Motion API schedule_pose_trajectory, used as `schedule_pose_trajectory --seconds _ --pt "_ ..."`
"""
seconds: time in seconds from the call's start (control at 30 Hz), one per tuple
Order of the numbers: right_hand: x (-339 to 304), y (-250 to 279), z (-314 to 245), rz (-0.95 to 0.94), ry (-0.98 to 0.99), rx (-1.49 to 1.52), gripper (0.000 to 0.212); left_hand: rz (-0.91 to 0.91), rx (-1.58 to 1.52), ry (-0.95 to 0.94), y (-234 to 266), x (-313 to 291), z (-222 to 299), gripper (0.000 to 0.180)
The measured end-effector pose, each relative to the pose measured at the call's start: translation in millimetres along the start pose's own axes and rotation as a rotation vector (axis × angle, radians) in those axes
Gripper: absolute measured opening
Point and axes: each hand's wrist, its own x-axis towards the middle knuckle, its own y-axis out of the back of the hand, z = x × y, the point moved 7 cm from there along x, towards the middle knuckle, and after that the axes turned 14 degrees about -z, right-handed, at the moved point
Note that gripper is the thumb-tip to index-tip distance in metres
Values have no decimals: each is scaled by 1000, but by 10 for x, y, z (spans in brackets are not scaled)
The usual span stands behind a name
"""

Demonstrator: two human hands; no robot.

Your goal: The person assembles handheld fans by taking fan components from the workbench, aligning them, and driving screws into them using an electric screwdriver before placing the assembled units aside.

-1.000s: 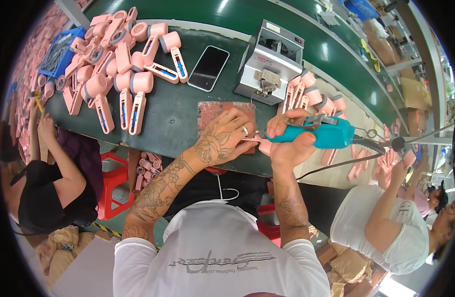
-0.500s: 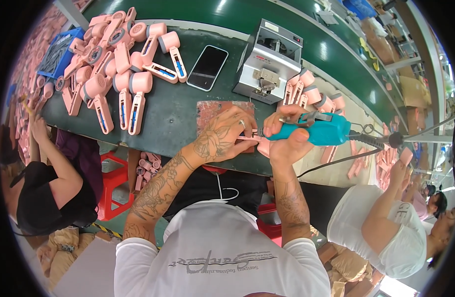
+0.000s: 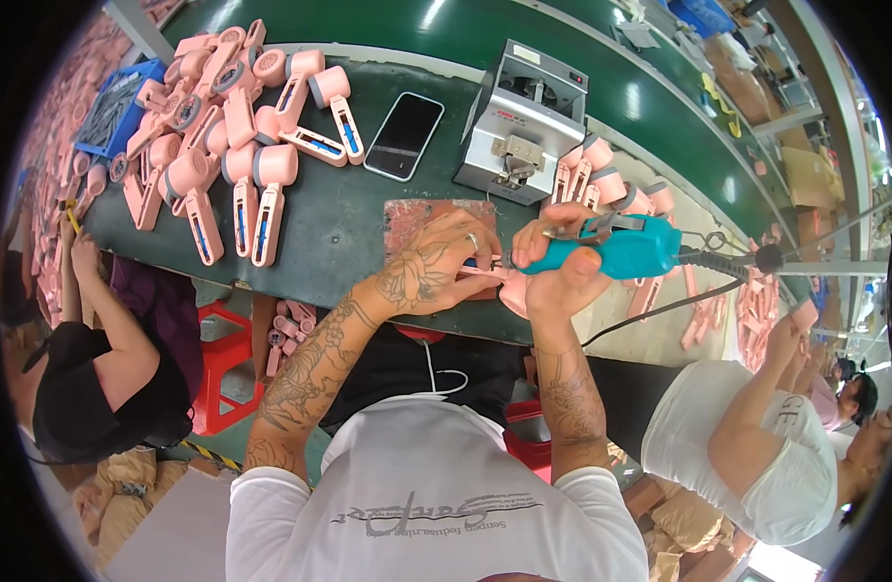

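Observation:
My left hand (image 3: 429, 264) is closed around the handle of a pink handheld fan (image 3: 514, 294), whose round head lies toward my right hand. A bit of blue shows in its opened handle between my fingers. Beneath the hand is a worn reddish block (image 3: 401, 219) on the bench. My right hand (image 3: 565, 281) grips a teal electric screwdriver (image 3: 642, 250), held level with its tip pointing left at the fan handle. My fingers hide much of the tip, so whether it touches a screw is unclear.
A heap of pink fans (image 3: 189, 145) covers the bench's left; more fans (image 3: 601, 179) lie behind the screwdriver. A silver screw feeder (image 3: 524, 126) and a phone (image 3: 404, 136) stand beyond my hands. A cable (image 3: 659, 308) trails right. Co-workers sit on both sides.
The screwdriver and right hand have shifted slightly left. More blue shows in the fan handle between my left fingers. Both hands keep their holds.

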Motion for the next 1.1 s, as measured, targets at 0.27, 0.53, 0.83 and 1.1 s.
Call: schedule_pose_trajectory --seconds 0.27,0.53,0.83,1.1 --pt "-23 11 -4 -20 20 -14 74 100 156 82 -25 -31 54 27" --pt "132 124 -21 49 87 40 74 140 262 69 94 12 90 24" --pt "843 186 160 75 111 -244 54 56 367 93 62 -5 -51 36" --pt "870 183 361 -49 126 -297 52 44 363 125 60 5 -68 43"
